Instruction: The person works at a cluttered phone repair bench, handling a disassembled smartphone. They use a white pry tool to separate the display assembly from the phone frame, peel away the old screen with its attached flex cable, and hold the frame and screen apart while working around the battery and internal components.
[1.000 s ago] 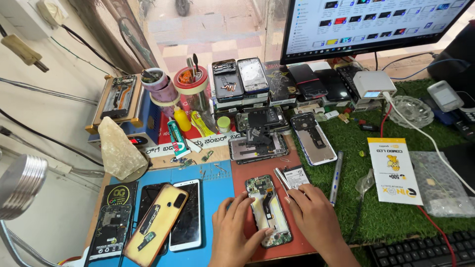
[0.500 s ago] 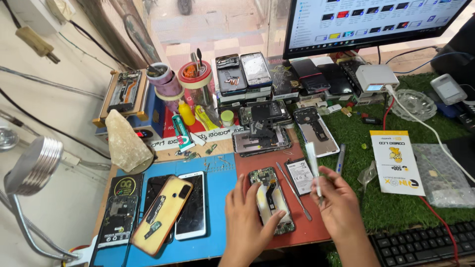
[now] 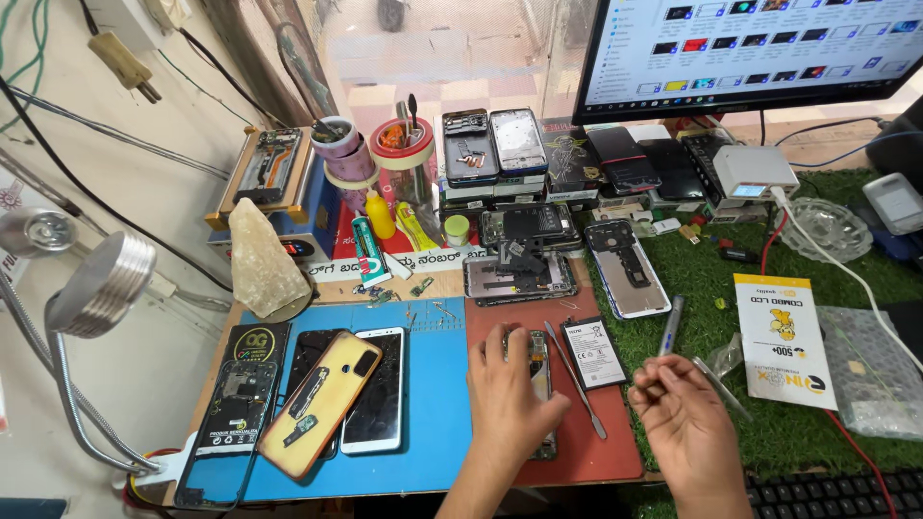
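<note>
1. the left hand (image 3: 510,399) lies flat on an open phone (image 3: 540,389), with its fingers spread a little and pressing the phone down.
2. the open phone sits on a red mat (image 3: 615,452), near the bottom middle of the view.
3. the right hand (image 3: 683,423) floats over the green grass mat (image 3: 769,432), at about 3 o'clock from the phone. its fingertips are pinched close together. i cannot tell if something tiny is in them.
4. a thin metal tool (image 3: 575,380) lies on the red mat just beside the phone, at 3 o'clock from it.
5. a small black and white battery (image 3: 594,353) lies at 2 o'clock from the phone, next to the tool.
6. a blue mat (image 3: 433,404) is at 9 o'clock, with a yellow phone cover (image 3: 322,404) on it.
7. a computer screen (image 3: 760,48) stands at 1 o'clock, far back.
</note>
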